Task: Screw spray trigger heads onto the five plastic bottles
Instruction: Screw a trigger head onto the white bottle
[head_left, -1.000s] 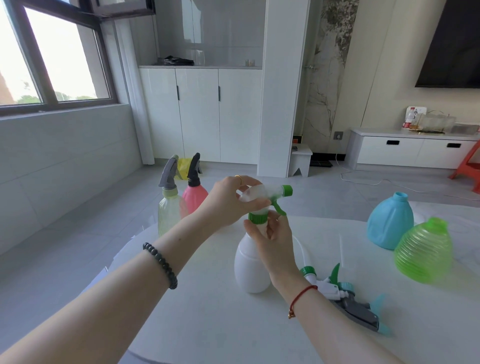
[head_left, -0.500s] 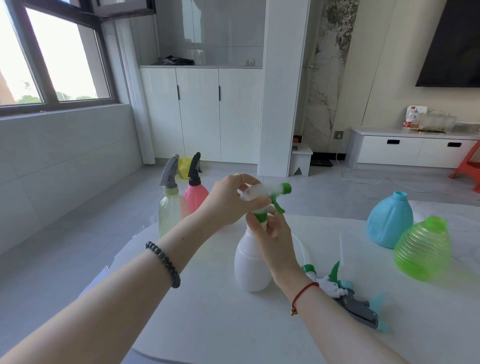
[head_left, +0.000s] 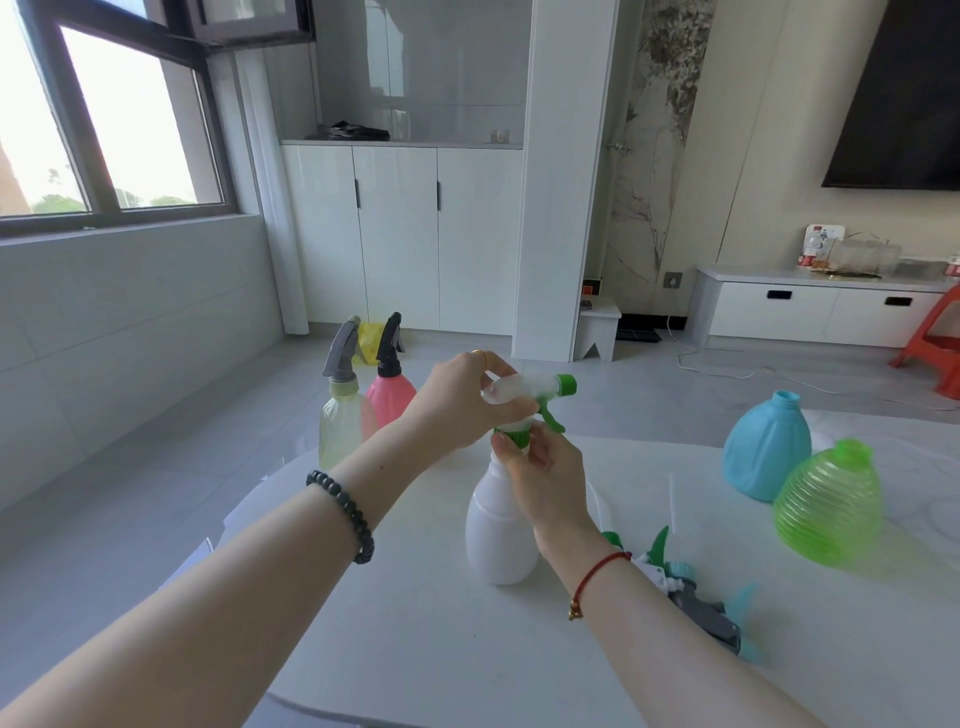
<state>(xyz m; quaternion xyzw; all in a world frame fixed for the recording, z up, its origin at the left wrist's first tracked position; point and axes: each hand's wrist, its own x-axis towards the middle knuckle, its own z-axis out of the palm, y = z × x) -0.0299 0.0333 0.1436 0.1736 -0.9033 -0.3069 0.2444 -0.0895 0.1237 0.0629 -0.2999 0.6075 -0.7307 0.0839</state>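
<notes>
A white bottle (head_left: 496, 530) stands upright on the white table (head_left: 415, 649). On its neck sits a white trigger head (head_left: 524, 389) with a green nozzle and lever. My left hand (head_left: 457, 400) grips the top of that head. My right hand (head_left: 545, 478) pinches the head's green collar (head_left: 511, 435) at the bottle's neck. A pale yellow bottle (head_left: 340, 426) with a grey head and a pink bottle (head_left: 389, 395) with a black head stand at the far left. A blue bottle (head_left: 766, 449) and a green ribbed bottle (head_left: 828, 506) stand uncapped on the right.
Loose trigger heads (head_left: 696, 597), white, green, grey and light blue, lie on the table just right of my right wrist. The table's left edge curves close to the yellow bottle. Beyond are a tiled floor, white cabinets and an orange stool.
My right hand's fingers have shifted around the green collar, with the grip a little lower on the neck. The left hand and the bottle have stayed in place.
</notes>
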